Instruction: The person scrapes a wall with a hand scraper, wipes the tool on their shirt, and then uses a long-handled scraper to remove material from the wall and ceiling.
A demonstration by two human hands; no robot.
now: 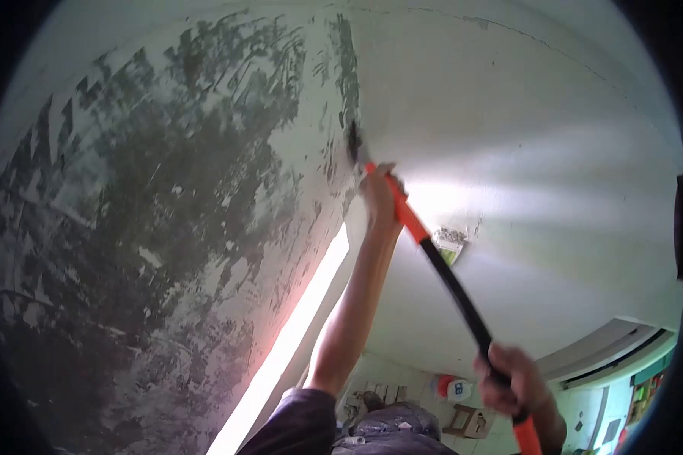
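A long-handled scraper (459, 292) with an orange and black shaft runs diagonally across the head view. My left hand (382, 193) is closed around its upper orange grip, close below the head. Lower on the shaft, my right hand (516, 379) wraps the black part just above the orange end; it is slightly blurred. The dark scraper head (354, 142), smeared by motion, is right at the corner line where the patchy grey surface (167, 174) meets the smooth white surface (493, 114). Flaked white coating and dark bare patches cover the grey side.
A bright light strip (288, 341) runs along the corner beside my left arm. A small opening with ragged edges (449, 244) shows in the white surface behind the shaft. Low in view are a white container (459, 390), a wooden piece (467, 421) and shelves (645, 398) at right.
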